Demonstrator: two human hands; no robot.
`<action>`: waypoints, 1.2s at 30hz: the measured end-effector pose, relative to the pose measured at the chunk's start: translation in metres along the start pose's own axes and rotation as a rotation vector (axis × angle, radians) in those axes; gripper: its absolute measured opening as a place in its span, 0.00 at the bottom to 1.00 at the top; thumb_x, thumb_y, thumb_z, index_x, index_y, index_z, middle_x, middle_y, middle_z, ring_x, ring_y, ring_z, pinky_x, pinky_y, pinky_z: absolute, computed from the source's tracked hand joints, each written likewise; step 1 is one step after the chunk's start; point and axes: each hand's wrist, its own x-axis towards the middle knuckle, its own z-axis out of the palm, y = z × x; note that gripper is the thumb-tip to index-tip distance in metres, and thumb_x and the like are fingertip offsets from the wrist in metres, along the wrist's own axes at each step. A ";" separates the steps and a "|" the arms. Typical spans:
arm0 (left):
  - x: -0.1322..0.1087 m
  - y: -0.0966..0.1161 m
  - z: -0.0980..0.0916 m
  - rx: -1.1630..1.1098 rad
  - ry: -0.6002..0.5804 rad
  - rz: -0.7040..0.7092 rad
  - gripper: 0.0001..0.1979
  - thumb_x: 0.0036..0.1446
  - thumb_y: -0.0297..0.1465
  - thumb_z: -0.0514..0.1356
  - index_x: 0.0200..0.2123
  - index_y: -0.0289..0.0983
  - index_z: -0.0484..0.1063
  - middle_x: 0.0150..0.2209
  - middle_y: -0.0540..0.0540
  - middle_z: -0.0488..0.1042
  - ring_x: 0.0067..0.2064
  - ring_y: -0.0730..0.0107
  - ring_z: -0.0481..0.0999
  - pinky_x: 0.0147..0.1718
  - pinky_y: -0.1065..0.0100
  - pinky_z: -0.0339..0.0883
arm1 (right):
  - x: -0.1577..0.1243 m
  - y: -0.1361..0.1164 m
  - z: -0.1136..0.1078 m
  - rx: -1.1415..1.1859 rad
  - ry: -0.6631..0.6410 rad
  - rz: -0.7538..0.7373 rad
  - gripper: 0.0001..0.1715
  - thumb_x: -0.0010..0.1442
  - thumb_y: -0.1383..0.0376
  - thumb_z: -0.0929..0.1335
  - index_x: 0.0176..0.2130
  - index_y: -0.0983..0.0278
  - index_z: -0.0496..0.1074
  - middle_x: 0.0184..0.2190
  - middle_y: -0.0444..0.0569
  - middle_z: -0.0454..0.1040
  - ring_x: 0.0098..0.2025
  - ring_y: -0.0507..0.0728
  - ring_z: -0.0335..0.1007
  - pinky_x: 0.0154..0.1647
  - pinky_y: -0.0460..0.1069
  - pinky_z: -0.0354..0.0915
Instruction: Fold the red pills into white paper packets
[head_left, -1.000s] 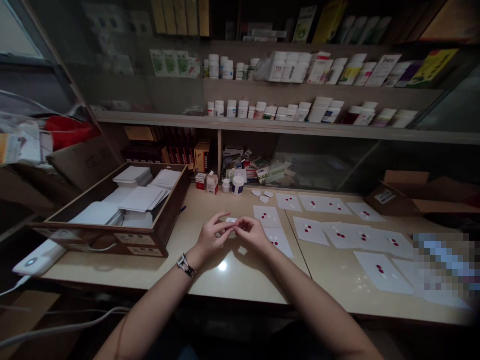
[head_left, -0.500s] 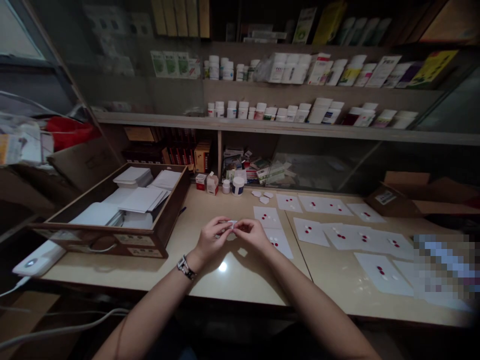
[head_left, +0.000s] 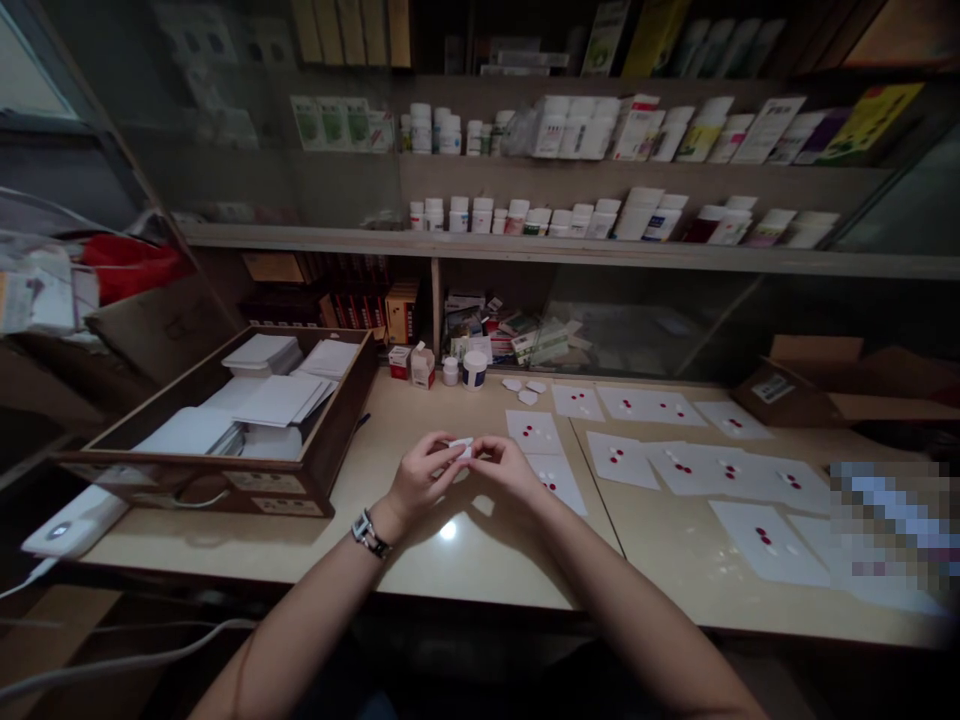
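Note:
Between my two hands, over the middle of the table, is a small folded white paper packet (head_left: 463, 446). My left hand (head_left: 421, 474), with a watch (head_left: 370, 533) on its wrist, pinches it from the left. From the right, the thumb and fingers of my right hand (head_left: 506, 468) close on its other end. Just beyond and right of the hands lie white paper sheets (head_left: 531, 422) with red and white pills on them. A few folded paper packets (head_left: 528, 398) rest near the back edge. What is inside the held packet is hidden.
Left stands a wooden drawer (head_left: 319, 480) with stacks of white paper. Small boxes (head_left: 422, 367) and a white jar (head_left: 474, 370) are at the back. More pill-bearing sheets (head_left: 622, 470) cover the right side, near a cardboard box (head_left: 772, 395). Shelves of bottles (head_left: 577, 130) rise behind.
The white paper between my fingers has tilted and shows more of its flat, folded shape. Both hands stay in nearly the same place; the view has shifted slightly.

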 end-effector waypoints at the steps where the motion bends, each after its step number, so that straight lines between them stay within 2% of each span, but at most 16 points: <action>1: -0.001 -0.001 0.000 0.021 -0.013 0.003 0.14 0.58 0.28 0.58 0.47 0.37 0.73 0.42 0.41 0.71 0.42 0.67 0.74 0.41 0.66 0.73 | 0.000 0.001 0.000 -0.001 0.010 -0.003 0.10 0.44 0.62 0.73 0.24 0.65 0.70 0.23 0.43 0.70 0.27 0.52 0.65 0.31 0.46 0.61; 6: -0.007 -0.006 0.002 0.082 -0.123 0.055 0.19 0.61 0.26 0.53 0.55 0.41 0.67 0.52 0.38 0.67 0.44 0.67 0.74 0.41 0.67 0.73 | 0.003 0.005 -0.003 -0.003 0.027 -0.003 0.08 0.44 0.63 0.71 0.25 0.66 0.72 0.24 0.45 0.72 0.27 0.52 0.66 0.31 0.47 0.61; 11: -0.007 -0.002 0.005 0.040 -0.062 0.083 0.18 0.59 0.23 0.55 0.53 0.39 0.69 0.47 0.40 0.72 0.48 0.66 0.73 0.47 0.65 0.71 | 0.003 0.005 -0.004 0.008 0.054 -0.007 0.11 0.43 0.61 0.73 0.26 0.66 0.73 0.24 0.46 0.73 0.27 0.53 0.67 0.32 0.48 0.63; 16: -0.003 0.003 0.004 0.012 -0.047 -0.020 0.14 0.57 0.25 0.56 0.46 0.36 0.73 0.44 0.39 0.72 0.45 0.65 0.74 0.45 0.64 0.72 | 0.000 0.000 -0.005 -0.087 0.050 -0.032 0.12 0.44 0.60 0.73 0.25 0.66 0.72 0.24 0.46 0.73 0.27 0.53 0.67 0.31 0.47 0.63; 22: -0.003 -0.001 0.002 -0.028 -0.098 -0.136 0.10 0.57 0.26 0.56 0.41 0.37 0.75 0.45 0.40 0.69 0.44 0.66 0.74 0.42 0.64 0.73 | -0.004 -0.005 -0.003 -0.166 0.058 -0.040 0.11 0.47 0.60 0.72 0.25 0.66 0.73 0.24 0.47 0.73 0.27 0.53 0.68 0.31 0.47 0.64; 26: 0.000 -0.003 0.000 -0.045 -0.158 -0.168 0.08 0.58 0.26 0.55 0.38 0.36 0.74 0.47 0.39 0.67 0.46 0.64 0.72 0.44 0.63 0.71 | -0.004 -0.004 -0.003 -0.195 0.058 -0.055 0.10 0.48 0.61 0.72 0.26 0.66 0.73 0.25 0.47 0.74 0.28 0.54 0.69 0.31 0.47 0.64; 31: 0.004 -0.003 0.001 -0.090 -0.197 -0.201 0.07 0.60 0.25 0.52 0.36 0.36 0.71 0.43 0.40 0.68 0.48 0.63 0.70 0.47 0.61 0.68 | -0.003 -0.001 -0.004 -0.291 0.058 -0.139 0.09 0.51 0.60 0.70 0.31 0.65 0.74 0.30 0.50 0.76 0.32 0.56 0.71 0.34 0.49 0.65; 36: 0.003 -0.003 0.002 -0.142 -0.223 -0.254 0.05 0.58 0.24 0.54 0.35 0.36 0.69 0.45 0.40 0.66 0.51 0.62 0.68 0.47 0.61 0.68 | -0.002 0.002 -0.003 -0.405 0.060 -0.231 0.05 0.53 0.65 0.68 0.31 0.63 0.75 0.30 0.50 0.76 0.34 0.57 0.71 0.36 0.50 0.65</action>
